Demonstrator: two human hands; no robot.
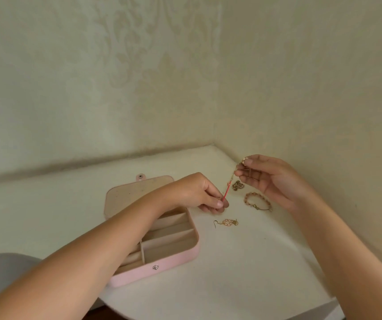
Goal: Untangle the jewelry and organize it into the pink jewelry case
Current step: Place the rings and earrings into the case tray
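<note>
From the head view, we are looking down at a white worktop [231,269] fitted into a corner of pale patterned wallpaper [139,65]. Our left hand [197,192] is reaching across the open pink jewelry case [176,257], and its fingers [217,204] are closing in a pinch on the lower, red end of a red-and-gold strand [227,190]. Our right hand [271,179] is hovering higher and nearer the corner, palm turned toward us. Its fingertips [241,173] are curling in to pinch the gold upper end of the same strand, so the strand is stretching at a slant between the two hands, off the worktop.

The case is sitting on the worktop left of the hands, its lid [134,195] lying open and flat toward the wall, and our left forearm is crossing over its cream-lined, divided compartments. A silver snap [155,267] is showing on its front wall.

Three loose pieces are lying on the worktop, apart from the case. A small dark gold chain heap [238,185] is resting under the strand, a beaded bracelet [258,200] is lying just beside the right palm, and a pink earring [228,222] is lying near the left fingers.

A grey rounded shape [5,269] is showing at the lower left edge.
</note>
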